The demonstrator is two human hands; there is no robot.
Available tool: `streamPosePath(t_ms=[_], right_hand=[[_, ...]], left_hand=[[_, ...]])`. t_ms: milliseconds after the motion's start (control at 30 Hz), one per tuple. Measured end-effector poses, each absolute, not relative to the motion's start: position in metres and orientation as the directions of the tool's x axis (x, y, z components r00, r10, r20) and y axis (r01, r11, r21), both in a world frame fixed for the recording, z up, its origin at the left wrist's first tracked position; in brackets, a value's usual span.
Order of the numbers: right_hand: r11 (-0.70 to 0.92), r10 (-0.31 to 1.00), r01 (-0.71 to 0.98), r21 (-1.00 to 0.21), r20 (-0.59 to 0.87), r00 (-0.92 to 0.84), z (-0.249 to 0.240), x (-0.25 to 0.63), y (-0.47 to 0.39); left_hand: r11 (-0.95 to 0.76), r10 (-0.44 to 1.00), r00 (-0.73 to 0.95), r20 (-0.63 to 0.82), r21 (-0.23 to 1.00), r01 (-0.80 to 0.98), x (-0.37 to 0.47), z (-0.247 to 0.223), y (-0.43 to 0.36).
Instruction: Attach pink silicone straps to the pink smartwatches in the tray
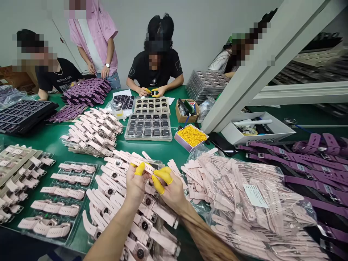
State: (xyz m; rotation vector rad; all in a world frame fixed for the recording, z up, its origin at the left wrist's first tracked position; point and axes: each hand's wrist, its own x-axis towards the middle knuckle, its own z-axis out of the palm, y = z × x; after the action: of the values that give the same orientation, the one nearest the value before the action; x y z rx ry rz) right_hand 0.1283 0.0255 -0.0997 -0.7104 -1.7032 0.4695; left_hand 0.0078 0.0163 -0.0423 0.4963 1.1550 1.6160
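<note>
Both my hands meet over a layered stack of pale pink smartwatches [145,225], yellow covers on several fingertips. Between them is a pale pink watch strap [143,165]. My left hand [136,181] pinches the strap with thumb and finger. My right hand [170,185] closes on the strap's right end, where a dark watch face partly shows behind the fingers. To the right lies a clear bag of pink straps [239,192] with a white label. On the left, a clear tray [77,214] holds rows of pink watches.
Further back stand a box of yellow finger covers [191,137], a tray of dark watch faces [148,127] and a pile of pink straps [94,132]. Purple straps [307,163] lie at the right, beside a slanted grey post [261,65]. Several people are across the table.
</note>
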Motion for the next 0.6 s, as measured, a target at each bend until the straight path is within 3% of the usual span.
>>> streamPosePath(t_ms=[167,400,467,600], right_hand=[[0.699,0.714,0.190,-0.690,0.689,-0.127,-0.101,0.127,0.023],[0.718,0.696,0.161,-0.677,0.708,-0.124,-0.100,0.129,0.027],[0.728,0.685,0.152,-0.669,0.717,-0.127,-0.098,0.131,0.028],[0.622,0.783,0.098,-0.777,0.616,-0.085,-0.094,0.135,0.028]], left_hand=[[0.018,0.899,-0.353,-0.258,0.829,-0.559,0.008,-0.044,0.015],[0.244,0.923,-0.105,-0.370,0.775,-0.584,-0.011,-0.046,0.023],[0.208,0.954,-0.083,-0.290,0.831,-0.516,-0.018,-0.043,0.023],[-0.041,0.993,0.098,0.065,0.974,-0.222,-0.022,-0.039,0.017]])
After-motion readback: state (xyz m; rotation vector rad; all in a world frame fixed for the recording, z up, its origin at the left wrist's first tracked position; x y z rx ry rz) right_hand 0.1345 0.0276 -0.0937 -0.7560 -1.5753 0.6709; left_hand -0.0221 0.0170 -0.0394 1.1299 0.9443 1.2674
